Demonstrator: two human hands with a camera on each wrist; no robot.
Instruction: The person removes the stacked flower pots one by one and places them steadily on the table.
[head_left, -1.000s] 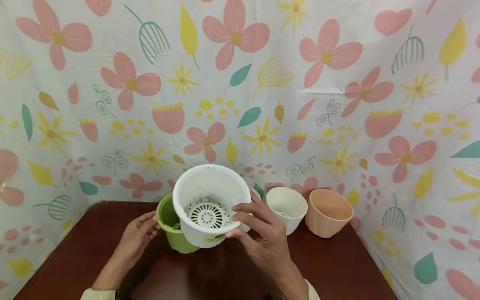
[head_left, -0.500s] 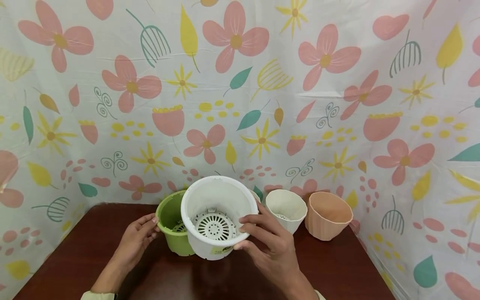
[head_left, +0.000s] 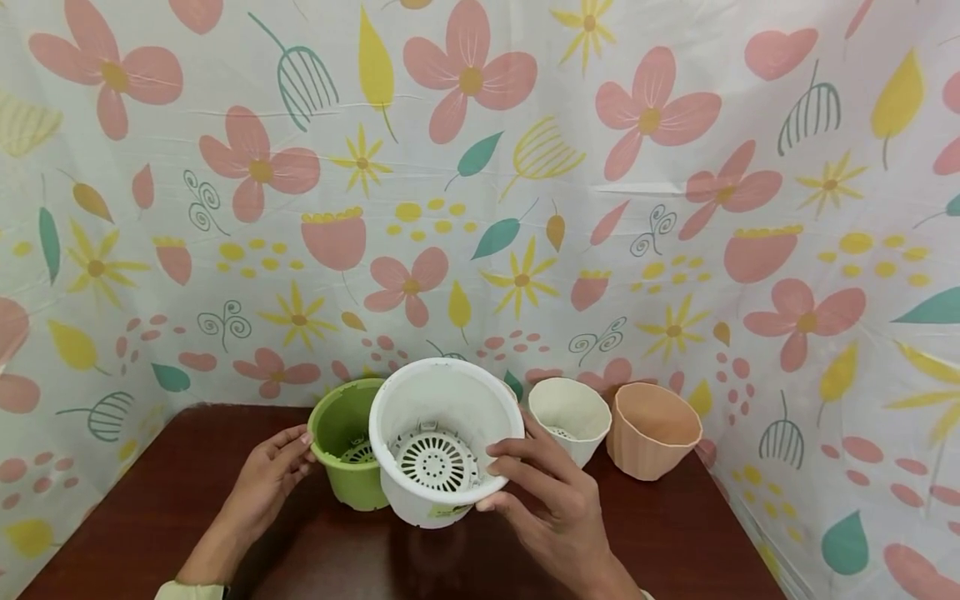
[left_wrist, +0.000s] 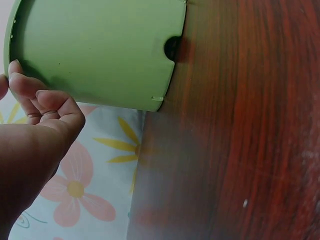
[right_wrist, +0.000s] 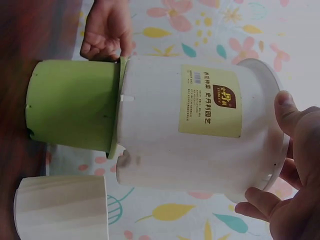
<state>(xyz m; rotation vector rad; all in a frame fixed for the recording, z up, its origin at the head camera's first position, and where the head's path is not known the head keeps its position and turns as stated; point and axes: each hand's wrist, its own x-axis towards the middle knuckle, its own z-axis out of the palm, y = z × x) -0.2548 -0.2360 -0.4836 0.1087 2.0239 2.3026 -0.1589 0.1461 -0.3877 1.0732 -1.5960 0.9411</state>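
Observation:
My right hand (head_left: 558, 500) grips the rim of a white plastic flowerpot (right_wrist: 160, 155), thumb outside and fingers over the edge. The pot is raised and tilted so its slotted base shows inside in the head view; a yellow label (right_wrist: 210, 100) is on its side. A green flowerpot (head_left: 352, 483) stands on the table to its left, partly covered by the white one in the head view. In the right wrist view, the white pot's base is right at the green rim. My left hand (head_left: 262, 479) pinches the green pot's rim at its left side.
To the right, a cream faceted pot (head_left: 570, 408) and a peach ribbed pot (head_left: 652, 450) stand side by side near the back of the dark red-brown table (head_left: 150, 517). A flower-printed sheet (head_left: 480, 208) hangs close behind and along the sides.
The white flowerpot and my right hand have shifted right and a little lower, uncovering more of the green pot's inside. My left hand stays at the green rim.

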